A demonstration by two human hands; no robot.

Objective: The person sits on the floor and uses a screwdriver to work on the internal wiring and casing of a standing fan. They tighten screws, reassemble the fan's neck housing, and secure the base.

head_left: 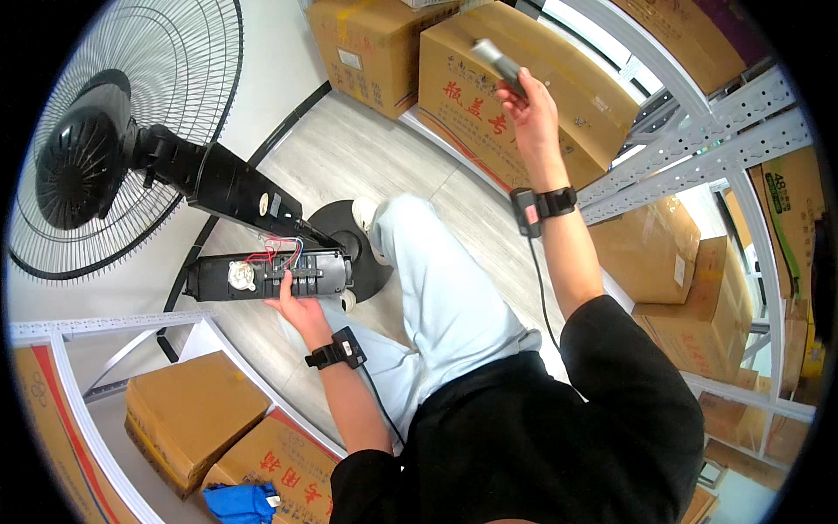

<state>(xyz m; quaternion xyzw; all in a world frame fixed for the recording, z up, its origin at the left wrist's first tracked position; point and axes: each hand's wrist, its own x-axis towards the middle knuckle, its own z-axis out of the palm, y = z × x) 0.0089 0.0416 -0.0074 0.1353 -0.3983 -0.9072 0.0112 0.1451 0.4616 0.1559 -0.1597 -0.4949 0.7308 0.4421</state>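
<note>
My left hand grips the lower edge of a black fan control panel, thumb up over its row of switches. The panel lies with its inside facing up, showing a round white part and thin red and blue wires. These wires run toward the black stand of the fan. Raised at the upper right, away from the fan, my right hand is closed round a dark grey hand tool with a pale end. The tool's tip is too blurred to name its kind.
The fan's wire cage fills the upper left, and its round black base stands by my shoes. Cardboard boxes on white metal shelving line the right and top. More boxes and a blue cloth sit lower left.
</note>
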